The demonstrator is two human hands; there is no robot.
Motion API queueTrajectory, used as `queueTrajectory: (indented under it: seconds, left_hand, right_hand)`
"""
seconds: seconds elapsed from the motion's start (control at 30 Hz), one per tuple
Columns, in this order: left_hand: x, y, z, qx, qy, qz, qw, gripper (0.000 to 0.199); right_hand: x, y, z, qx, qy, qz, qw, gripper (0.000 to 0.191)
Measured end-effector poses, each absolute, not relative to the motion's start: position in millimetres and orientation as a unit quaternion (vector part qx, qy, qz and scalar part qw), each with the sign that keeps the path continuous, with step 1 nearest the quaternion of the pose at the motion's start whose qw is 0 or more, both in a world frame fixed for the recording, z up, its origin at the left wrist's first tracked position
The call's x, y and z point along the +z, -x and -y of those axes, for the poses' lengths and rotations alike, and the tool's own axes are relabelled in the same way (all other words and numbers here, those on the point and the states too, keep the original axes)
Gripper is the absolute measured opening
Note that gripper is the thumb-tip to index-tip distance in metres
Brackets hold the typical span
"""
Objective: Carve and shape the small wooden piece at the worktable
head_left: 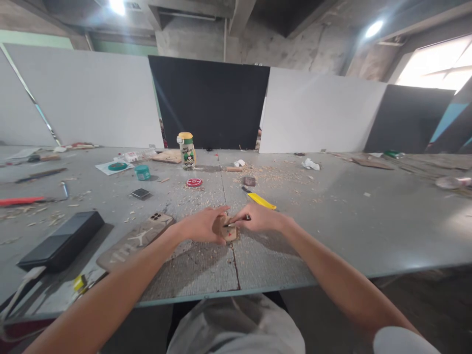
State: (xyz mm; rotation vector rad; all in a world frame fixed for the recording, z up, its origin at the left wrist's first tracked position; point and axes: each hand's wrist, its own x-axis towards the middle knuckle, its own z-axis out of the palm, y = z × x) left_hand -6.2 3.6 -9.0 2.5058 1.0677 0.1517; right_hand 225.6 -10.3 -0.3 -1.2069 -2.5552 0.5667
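Observation:
A small pale wooden piece with a red mark lies on the table in front of me. My left hand is curled round its left side and holds it down, thumb and fingers on either edge. In my right hand is a slim carving tool, its metal tip against the top of the wood. The fingers hide most of its handle. Just beyond the right hand lies a yellow utility knife, with a brown block behind it.
Wood chips litter the table. On the left are a phone, a black box with a cable, and a teal jar. A bottle and a red round tin stand farther back. Panels border the far edge.

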Motion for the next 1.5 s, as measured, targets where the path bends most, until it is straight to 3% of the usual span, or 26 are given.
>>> queueTrajectory:
  seconds: [0.5, 0.67, 0.87, 0.97, 1.07, 1.27, 1.4, 1.5]
  left_hand:
    - [-3.0, 3.5, -0.8, 0.054, -0.903, -0.378, 0.198, 0.105]
    - [-11.3, 2.9, -3.1, 0.075, -0.907, -0.37, 0.186, 0.105]
    - [6.0, 13.1, -2.9, 0.116, -0.918, -0.349, 0.149, 0.077]
    - [30.0, 38.2, -8.9, 0.209, -0.868, -0.432, 0.127, 0.052]
    - [44.5, 79.9, -11.2, 0.185, -0.829, -0.524, 0.068, 0.046]
    - [12.0, 159.2, 17.8, -0.025, -0.785, -0.617, 0.05, 0.084]
    - [-4.5, 159.6, 35.4, -0.036, -0.746, -0.665, 0.01, 0.079]
    - [-2.4, 151.5, 37.2, -0.008, -0.735, -0.678, 0.02, 0.089]
  right_hand:
    - [-17.2, -210.5, 6.0, 0.147, 0.379, 0.9, 0.156, 0.027]
    - [-16.2, -189.9, 14.0, 0.149, 0.355, 0.906, 0.176, 0.036]
    - [-12.3, -200.1, 16.9, 0.184, 0.373, 0.895, 0.159, 0.031]
    - [-15.4, -204.7, 15.8, 0.19, 0.384, 0.886, 0.176, 0.03]
    - [-18.1, -205.0, 14.1, 0.187, 0.396, 0.881, 0.179, 0.03]
    - [-18.8, -205.5, 12.5, 0.205, 0.387, 0.879, 0.186, 0.032]
    - [-19.1, -206.5, 13.1, 0.21, 0.386, 0.879, 0.185, 0.032]
    - [-18.4, -206.0, 13.6, 0.21, 0.387, 0.879, 0.181, 0.031]
